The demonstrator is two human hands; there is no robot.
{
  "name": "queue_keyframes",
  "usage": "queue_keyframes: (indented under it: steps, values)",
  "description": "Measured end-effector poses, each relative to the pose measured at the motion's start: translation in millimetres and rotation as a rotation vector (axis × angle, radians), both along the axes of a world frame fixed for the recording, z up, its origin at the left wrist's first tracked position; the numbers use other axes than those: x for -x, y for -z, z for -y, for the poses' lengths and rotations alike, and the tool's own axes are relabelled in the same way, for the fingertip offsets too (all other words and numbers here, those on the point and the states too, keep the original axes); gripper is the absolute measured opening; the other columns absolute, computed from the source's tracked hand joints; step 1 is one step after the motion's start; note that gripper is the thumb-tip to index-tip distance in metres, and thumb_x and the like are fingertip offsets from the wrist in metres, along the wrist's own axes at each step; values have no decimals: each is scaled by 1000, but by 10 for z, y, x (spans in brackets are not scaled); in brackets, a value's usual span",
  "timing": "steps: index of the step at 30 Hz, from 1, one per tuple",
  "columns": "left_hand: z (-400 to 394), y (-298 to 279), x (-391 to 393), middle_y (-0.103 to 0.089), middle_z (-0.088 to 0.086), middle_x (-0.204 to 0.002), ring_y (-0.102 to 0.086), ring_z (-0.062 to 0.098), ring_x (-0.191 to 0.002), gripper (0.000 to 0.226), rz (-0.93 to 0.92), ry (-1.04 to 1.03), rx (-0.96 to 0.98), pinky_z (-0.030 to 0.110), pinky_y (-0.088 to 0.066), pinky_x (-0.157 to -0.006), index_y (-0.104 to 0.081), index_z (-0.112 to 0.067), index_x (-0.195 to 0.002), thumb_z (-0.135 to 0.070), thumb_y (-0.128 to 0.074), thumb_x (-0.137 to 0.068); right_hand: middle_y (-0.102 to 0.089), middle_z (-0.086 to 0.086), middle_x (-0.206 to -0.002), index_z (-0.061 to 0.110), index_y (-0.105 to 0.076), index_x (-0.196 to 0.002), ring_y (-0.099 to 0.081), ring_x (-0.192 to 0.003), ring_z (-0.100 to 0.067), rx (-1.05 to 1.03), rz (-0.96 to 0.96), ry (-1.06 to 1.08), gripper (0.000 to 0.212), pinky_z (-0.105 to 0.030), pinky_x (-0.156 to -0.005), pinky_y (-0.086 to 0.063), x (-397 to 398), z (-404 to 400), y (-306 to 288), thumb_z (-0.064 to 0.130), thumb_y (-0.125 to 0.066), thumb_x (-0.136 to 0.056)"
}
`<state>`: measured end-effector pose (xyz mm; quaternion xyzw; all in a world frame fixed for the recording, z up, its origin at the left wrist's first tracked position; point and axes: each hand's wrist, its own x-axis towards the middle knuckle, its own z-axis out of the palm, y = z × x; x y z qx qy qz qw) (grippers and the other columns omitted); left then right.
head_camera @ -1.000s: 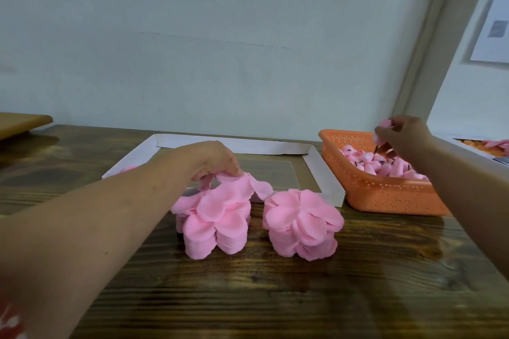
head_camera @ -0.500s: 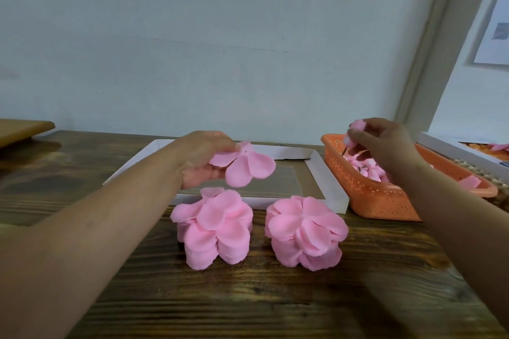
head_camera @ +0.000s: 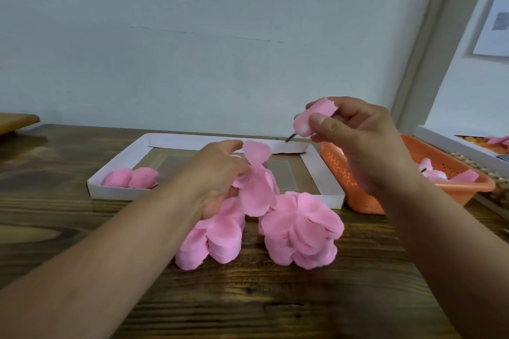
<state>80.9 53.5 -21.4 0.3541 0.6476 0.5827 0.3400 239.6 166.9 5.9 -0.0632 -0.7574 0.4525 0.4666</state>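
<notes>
My left hand point(head_camera: 217, 173) pinches a pink petal sheet point(head_camera: 257, 187), held above the left stack of pink petals point(head_camera: 212, 239) on the wooden table. A second petal stack point(head_camera: 301, 231) stands just to the right. My right hand point(head_camera: 355, 135) is raised over the tray's right end and pinches a small pink flower bud point(head_camera: 314, 115) with a thin dark stem poking out below it.
A shallow white cardboard tray point(head_camera: 115, 187) lies behind the stacks, with two finished pink blooms point(head_camera: 130, 177) in its left corner. An orange plastic basket point(head_camera: 465, 184) of pink buds sits at the right. Another white tray point(head_camera: 451, 143) lies at the far right. The wall stands close behind.
My right hand has carried the bud from the basket leftward toward the centre. My left hand lifted a petal sheet off the left stack and now holds it between the stacks.
</notes>
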Motion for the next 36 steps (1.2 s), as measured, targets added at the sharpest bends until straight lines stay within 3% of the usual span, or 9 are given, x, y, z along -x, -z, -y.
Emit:
queue_keyframes:
  steps: [3,6,8,10,14,19,22,31,36]
  values:
    - [-24,-5,-33,-54,5,-133,-59,11,-87,59,-487,-52,80,20,-49,-71,-39,-26,-144,-1,-46,-91,-71,-10,-80,-1,-66,-80,-63,-77,-17,-50,13,-75,10,-22,-74,-48,0,91,-4,-1,-59,-86]
    - [-36,-25,-26,-47,3,-143,-56,19,-110,57,-588,-14,95,22,-46,-77,-37,-26,-145,-3,-44,-93,-71,-8,-77,-1,-65,-78,-63,-77,-18,-51,18,-91,10,-23,-75,-49,6,99,21,-3,-59,-86]
    - [-5,-45,-24,-49,3,-137,-57,20,-104,56,-509,-25,90,33,-50,-88,-38,-26,-145,-5,-45,-94,-70,-7,-76,0,-66,-76,-63,-78,-20,-43,28,-101,10,-29,-78,-52,7,87,52,0,-60,-84]
    - [16,-46,-27,-50,2,-131,-57,12,-88,55,-450,-23,79,29,-50,-80,-39,-27,-144,-4,-45,-94,-70,-4,-76,2,-66,-75,-63,-78,-15,-58,57,-102,10,-26,-79,-51,5,87,95,3,-61,-83]
    - [58,-33,-83,-57,10,-127,-63,27,-103,55,-209,65,19,39,-53,-90,-42,-26,-142,2,-41,-94,-72,-1,-74,4,-68,-76,-65,-74,-10,-30,70,-107,8,-21,-76,-52,8,100,172,4,-63,-83]
    - [100,-33,-155,-62,11,-113,-61,22,-90,56,-51,105,-70,25,-50,-67,-49,-25,-136,8,-39,-92,-72,-9,-77,0,-68,-82,-67,-73,-20,22,91,-115,8,-33,-73,-55,11,103,211,6,-65,-82]
    - [129,-28,-180,-60,11,-116,-62,19,-87,56,-18,109,-74,20,-51,-59,-49,-25,-136,8,-39,-91,-72,-7,-79,0,-69,-83,-68,-75,-18,-17,121,-80,4,-28,-71,-54,-13,118,222,0,-65,-83]
    - [203,-11,-266,-71,12,-109,-66,28,-104,54,61,171,-100,47,-48,-99,-52,-21,-134,9,-44,-90,-71,-12,-79,-4,-67,-82,-68,-77,-20,-80,76,-87,10,-25,-74,-53,-93,225,171,6,-63,-82]
    - [245,6,-290,-65,13,-87,-60,21,-77,51,206,261,-137,25,-55,-65,-53,-11,-132,12,-39,-89,-72,-7,-80,1,-70,-83,-66,-72,-10,-95,139,-17,5,-20,-66,-51,-129,257,217,1,-65,-84]
